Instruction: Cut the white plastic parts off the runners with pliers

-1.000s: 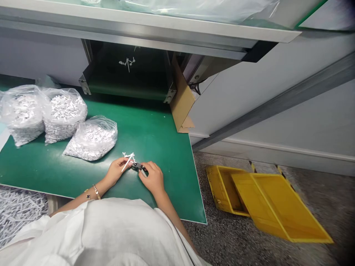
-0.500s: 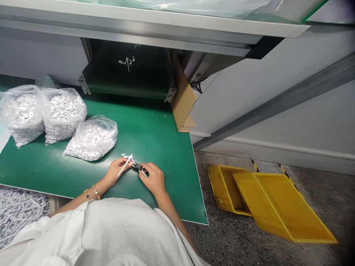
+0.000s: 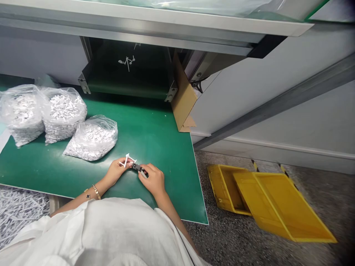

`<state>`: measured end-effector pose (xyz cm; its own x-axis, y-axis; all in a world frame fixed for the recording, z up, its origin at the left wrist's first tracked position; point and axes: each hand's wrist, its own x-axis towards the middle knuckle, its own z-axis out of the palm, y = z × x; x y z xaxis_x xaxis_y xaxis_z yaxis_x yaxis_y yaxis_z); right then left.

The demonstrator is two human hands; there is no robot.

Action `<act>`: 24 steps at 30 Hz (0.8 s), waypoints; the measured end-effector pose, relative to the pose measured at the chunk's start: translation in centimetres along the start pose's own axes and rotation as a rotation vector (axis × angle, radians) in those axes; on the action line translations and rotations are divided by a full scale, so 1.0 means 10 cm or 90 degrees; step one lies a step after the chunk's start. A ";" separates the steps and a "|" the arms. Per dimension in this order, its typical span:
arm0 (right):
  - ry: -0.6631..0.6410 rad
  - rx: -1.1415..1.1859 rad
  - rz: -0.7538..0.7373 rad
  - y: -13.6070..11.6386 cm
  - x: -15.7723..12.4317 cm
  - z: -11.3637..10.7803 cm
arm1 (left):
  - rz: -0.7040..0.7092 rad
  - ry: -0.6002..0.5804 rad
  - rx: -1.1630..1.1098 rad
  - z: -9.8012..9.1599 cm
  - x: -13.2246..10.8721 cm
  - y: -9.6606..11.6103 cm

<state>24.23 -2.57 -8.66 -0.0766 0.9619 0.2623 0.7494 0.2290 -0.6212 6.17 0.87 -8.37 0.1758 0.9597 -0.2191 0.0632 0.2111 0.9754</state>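
My left hand (image 3: 115,172) pinches a small white plastic sprue (image 3: 127,161) with thin branching arms, held just above the green table (image 3: 155,136). My right hand (image 3: 153,178) is closed round a small dark cutter (image 3: 138,168) whose tip meets the sprue. Both hands rest near the table's front edge, close together. A bracelet sits on my left wrist.
Three clear bags of small white parts (image 3: 91,138) lie at the table's left. A dark conveyor belt (image 3: 127,74) with another white sprue (image 3: 127,62) feeds onto the table's back. Cardboard (image 3: 183,99) stands beside it. Yellow crates (image 3: 266,205) lie on the floor right; white scrap (image 3: 16,210) lies lower left.
My left hand has turned the white sprue, so its long stem now lies flatter and shorter in view. The cutter stays at the sprue. The hands have hardly shifted.
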 end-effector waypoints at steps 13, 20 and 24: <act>0.018 0.001 0.022 0.00 0.00 -0.01 | 0.019 0.026 -0.027 0.04 -0.02 0.02; 0.023 -0.002 -0.006 0.00 0.01 -0.03 | 0.360 0.100 0.339 -0.30 -0.05 0.49; 0.024 -0.008 -0.021 0.00 0.01 -0.02 | 0.441 0.306 0.552 -0.70 0.09 0.75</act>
<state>24.39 -2.54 -8.49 -0.0763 0.9475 0.3104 0.7553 0.2582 -0.6024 -0.09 4.58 -1.08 0.0620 0.8297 0.5547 0.7706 -0.3931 0.5017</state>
